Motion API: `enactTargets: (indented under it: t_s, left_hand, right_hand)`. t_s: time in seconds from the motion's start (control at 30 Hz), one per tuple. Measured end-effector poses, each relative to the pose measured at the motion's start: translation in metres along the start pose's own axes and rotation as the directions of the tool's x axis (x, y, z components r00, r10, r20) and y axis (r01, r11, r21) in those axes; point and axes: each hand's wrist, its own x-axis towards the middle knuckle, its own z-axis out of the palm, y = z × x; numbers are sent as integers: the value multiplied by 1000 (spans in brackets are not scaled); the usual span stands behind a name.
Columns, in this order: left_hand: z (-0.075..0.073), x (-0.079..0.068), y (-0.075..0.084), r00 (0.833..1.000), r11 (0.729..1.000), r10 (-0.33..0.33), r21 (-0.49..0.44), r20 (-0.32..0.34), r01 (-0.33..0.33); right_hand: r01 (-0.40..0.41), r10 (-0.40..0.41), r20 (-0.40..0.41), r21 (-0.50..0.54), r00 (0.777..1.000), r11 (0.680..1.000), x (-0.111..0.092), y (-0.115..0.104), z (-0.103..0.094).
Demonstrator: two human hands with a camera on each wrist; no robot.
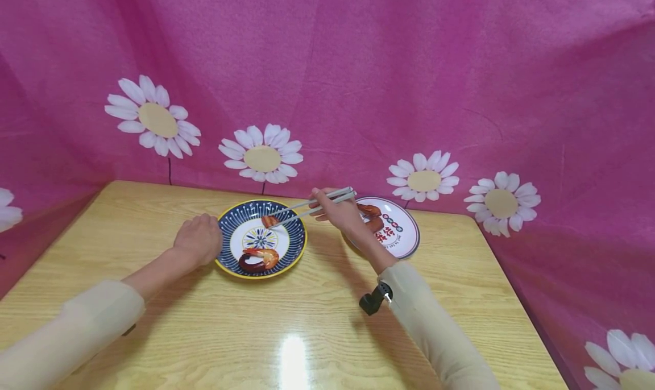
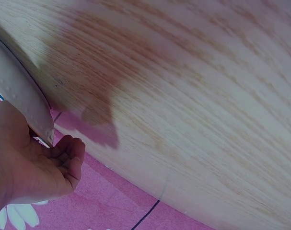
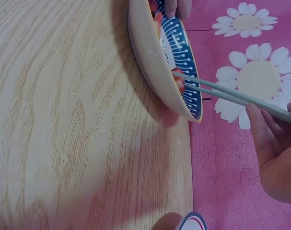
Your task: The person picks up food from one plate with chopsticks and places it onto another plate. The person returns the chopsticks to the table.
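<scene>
Chopsticks, long, slim and pale grey, are being pinched in the right hand, which is hovering between two plates with the wrist bent and the forearm slanting in from the lower right. Their tips are closing on a small reddish piece of food over the far part of the blue plate; in the right wrist view the tips are meeting that piece just inside the rim.

Resting at the blue plate's left edge is the left hand, fingers curled loosely against the rim; the left wrist view is showing them folded toward the palm beside the plate's pale, dimpled underside. Both forearms are wearing soft cream sleeves.

That round plate is carrying a dark blue band with fine white strokes, a yellow rim, and a glossy curled shrimp near its front. Just right of the right hand is sitting a white plate with red lettering and more reddish food. Beneath everything, the tabletop is showing glossy light wood grain.
</scene>
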Motion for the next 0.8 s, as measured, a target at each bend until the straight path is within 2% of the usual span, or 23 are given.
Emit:
enactTargets:
  t_s: [0.57,0.8]
  left_hand:
    - [3,1,-2,1000,1000,0,5,10,0]
    - [2,1,-2,1000,1000,-8,1,9,8]
  right_hand:
    - [-31,35,-63,57,997,998,1,0,6]
    - [-71,75,-44,84,996,994,3,-5,9]
